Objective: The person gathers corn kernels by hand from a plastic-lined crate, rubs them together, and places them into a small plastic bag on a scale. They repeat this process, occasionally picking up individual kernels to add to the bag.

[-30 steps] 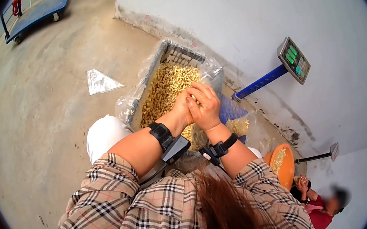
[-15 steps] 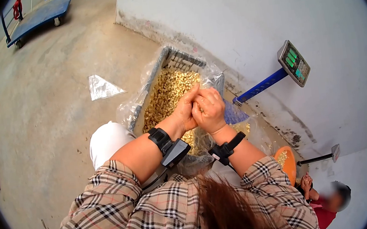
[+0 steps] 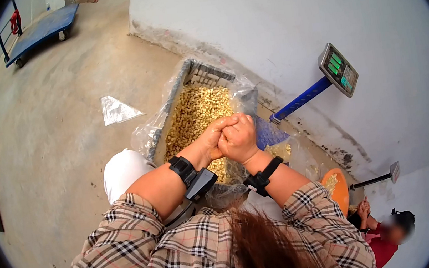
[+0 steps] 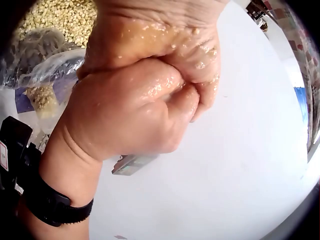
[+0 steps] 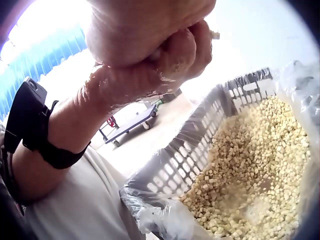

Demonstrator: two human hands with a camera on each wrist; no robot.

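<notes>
My left hand (image 3: 210, 141) and right hand (image 3: 239, 139) are clasped together above a plastic-lined crate (image 3: 172, 107) of small pale-yellow diced pieces (image 3: 201, 109). The right hand (image 4: 130, 110) has its fingers curled in against the left hand (image 4: 155, 40), whose skin is wet and dotted with pale bits. In the right wrist view a small diced piece (image 5: 215, 35) sticks out past the curled fingers; anything else within the clasp is hidden by the hands.
Right of the crate stands a scale display (image 3: 342, 69) on a blue post near the wall. An orange basin (image 3: 336, 191) and a second person (image 3: 383, 242) are at lower right. A blue trolley (image 3: 44, 29) and a plastic sheet (image 3: 118, 110) lie off to the left.
The right hand's fingers were longer and more extended over the left hand; they now curl in tightly. The clasped hands have come slightly lower in the head view.
</notes>
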